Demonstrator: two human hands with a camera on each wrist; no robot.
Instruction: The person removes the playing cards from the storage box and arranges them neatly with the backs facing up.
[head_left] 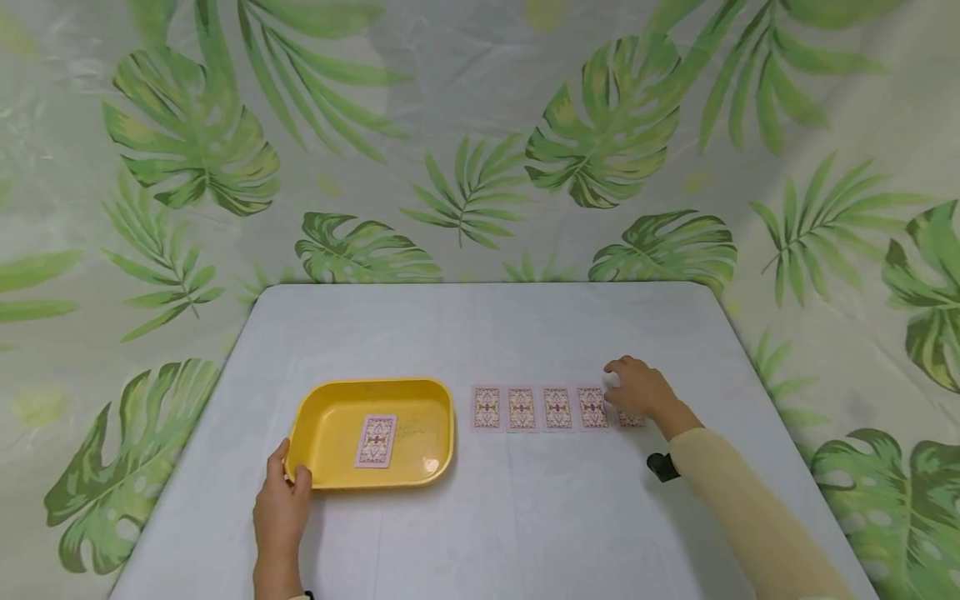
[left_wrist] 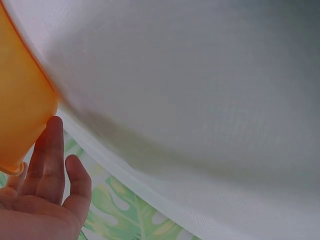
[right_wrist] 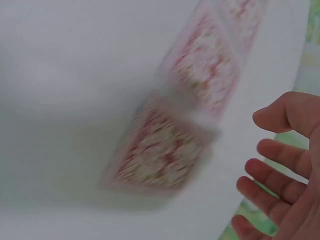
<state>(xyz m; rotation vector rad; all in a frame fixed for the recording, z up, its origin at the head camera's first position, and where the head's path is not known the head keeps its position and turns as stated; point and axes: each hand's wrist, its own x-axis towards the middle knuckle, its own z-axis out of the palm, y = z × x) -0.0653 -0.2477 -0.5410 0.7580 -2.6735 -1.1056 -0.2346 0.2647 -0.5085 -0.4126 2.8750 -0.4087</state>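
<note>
A yellow tray (head_left: 375, 481) stands on the left of the table, with one patterned playing card (head_left: 376, 441) inside, back side up. My left hand (head_left: 281, 508) holds the tray's near left corner; in the left wrist view its fingers (left_wrist: 52, 155) lie against the outer wall. To the right of the tray, several playing cards (head_left: 557, 408) lie face down in a row. Over the row's right end hovers my right hand (head_left: 637, 387), partly hiding the last card (head_left: 632, 420). In the right wrist view its fingers are spread, with nothing between them, beside the blurred nearest card (right_wrist: 157, 150).
A white cloth covers the table (head_left: 480, 533). Behind and around it hangs a leaf-print sheet (head_left: 480, 125). A small black device (head_left: 663, 467) sits at the right wrist, below the cuff.
</note>
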